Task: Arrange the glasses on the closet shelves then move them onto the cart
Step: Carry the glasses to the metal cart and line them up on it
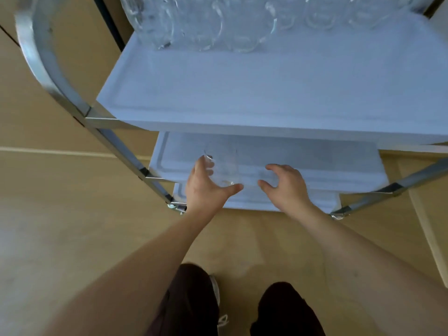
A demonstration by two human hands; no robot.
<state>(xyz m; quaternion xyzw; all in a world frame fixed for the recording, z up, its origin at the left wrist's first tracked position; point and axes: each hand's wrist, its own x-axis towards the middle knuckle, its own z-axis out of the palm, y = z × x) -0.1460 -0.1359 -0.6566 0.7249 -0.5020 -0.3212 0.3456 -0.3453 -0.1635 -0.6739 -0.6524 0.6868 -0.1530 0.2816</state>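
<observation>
Tan wooden floor (72, 226), evenly lit

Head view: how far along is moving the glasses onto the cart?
Done: a row of clear glass mugs already stands at the far edge of the white top shelf of the metal-framed cart. In hand: the left hand grips a clear drinking glass over the white middle shelf; the right hand hovers beside it, apparently empty. Left: setting it down; the closet is out of view, so any remaining glasses cannot be counted.
</observation>
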